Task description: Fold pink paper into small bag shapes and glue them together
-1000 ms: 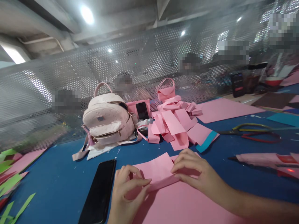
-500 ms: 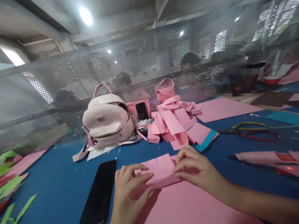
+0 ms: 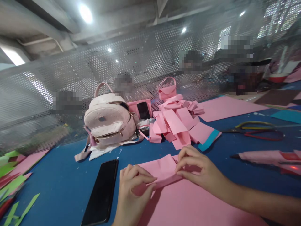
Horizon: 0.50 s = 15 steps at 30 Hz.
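A large pink paper sheet point(image 3: 188, 207) lies in front of me on the blue table point(image 3: 63, 185), its far part folded over into a flap point(image 3: 162, 168). My left hand point(image 3: 133, 194) pinches the fold's left end between thumb and fingers. My right hand point(image 3: 199, 171) pinches the fold's right end, fingers curled down on the paper. Both hands press along the same crease.
A black phone point(image 3: 101, 193) lies left of my left hand. Behind are a pale pink backpack point(image 3: 109, 121), a pile of pink paper strips point(image 3: 178, 124), a second phone point(image 3: 143, 110), scissors point(image 3: 256, 130) at right, a pink-wrapped tool point(image 3: 268, 157), green scraps point(image 3: 11, 185) at left, and a mesh partition point(image 3: 150, 62).
My left hand's fingers have stretched rightward along the crease, and the folded flap has lifted slightly. The view has shifted a little.
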### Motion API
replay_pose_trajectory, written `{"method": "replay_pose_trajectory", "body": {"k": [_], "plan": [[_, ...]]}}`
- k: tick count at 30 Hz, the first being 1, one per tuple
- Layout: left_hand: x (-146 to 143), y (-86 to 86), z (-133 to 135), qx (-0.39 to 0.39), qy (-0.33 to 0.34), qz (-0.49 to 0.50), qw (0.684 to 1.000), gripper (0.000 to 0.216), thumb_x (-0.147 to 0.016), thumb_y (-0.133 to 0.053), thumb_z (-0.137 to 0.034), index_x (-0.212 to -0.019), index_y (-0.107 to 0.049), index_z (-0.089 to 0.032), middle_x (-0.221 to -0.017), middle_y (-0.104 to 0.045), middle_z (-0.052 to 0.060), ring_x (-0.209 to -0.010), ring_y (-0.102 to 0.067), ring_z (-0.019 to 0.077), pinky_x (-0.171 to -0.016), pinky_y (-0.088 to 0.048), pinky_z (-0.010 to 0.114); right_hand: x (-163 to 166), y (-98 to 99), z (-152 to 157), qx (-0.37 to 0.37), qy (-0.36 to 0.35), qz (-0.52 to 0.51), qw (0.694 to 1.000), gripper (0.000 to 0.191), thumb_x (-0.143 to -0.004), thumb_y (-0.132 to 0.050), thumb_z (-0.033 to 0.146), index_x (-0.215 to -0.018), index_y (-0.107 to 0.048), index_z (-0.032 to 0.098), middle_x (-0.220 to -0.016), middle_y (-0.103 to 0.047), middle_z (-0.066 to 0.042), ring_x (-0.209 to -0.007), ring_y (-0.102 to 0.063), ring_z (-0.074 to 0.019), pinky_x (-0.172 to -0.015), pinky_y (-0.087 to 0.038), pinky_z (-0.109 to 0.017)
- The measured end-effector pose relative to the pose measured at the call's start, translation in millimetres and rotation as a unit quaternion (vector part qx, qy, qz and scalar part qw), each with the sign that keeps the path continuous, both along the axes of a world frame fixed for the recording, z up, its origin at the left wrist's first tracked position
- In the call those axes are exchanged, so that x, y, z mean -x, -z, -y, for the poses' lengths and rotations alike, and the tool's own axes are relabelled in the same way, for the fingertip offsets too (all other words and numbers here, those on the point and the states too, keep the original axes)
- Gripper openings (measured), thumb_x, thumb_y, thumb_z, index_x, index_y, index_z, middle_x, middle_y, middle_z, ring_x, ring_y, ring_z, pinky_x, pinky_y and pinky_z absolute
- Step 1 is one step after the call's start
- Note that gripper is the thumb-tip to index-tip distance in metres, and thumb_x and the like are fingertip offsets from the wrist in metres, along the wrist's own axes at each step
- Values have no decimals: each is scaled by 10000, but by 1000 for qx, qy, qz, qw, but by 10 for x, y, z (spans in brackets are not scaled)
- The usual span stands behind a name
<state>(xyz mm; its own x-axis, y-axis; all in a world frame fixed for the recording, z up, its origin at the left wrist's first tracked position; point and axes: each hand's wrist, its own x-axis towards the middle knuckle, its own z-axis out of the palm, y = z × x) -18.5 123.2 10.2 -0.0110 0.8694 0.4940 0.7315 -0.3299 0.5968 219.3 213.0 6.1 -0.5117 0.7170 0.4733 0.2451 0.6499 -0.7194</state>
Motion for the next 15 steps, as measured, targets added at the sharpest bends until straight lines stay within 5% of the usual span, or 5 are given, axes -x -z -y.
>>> {"method": "replay_pose_trajectory", "body": {"k": [15], "plan": [[-40, -3, 11, -43, 46, -17, 998, 177, -816, -741, -125, -703, -756, -261, -724, -713, -20, -727, -626, 189, -765, -360, 375, 4, 5, 27, -176, -19, 79, 981, 68, -945, -699, 296, -882, -719, 277, -923, -698, -5, -926, -589, -214, -846, -409, -383]]}}
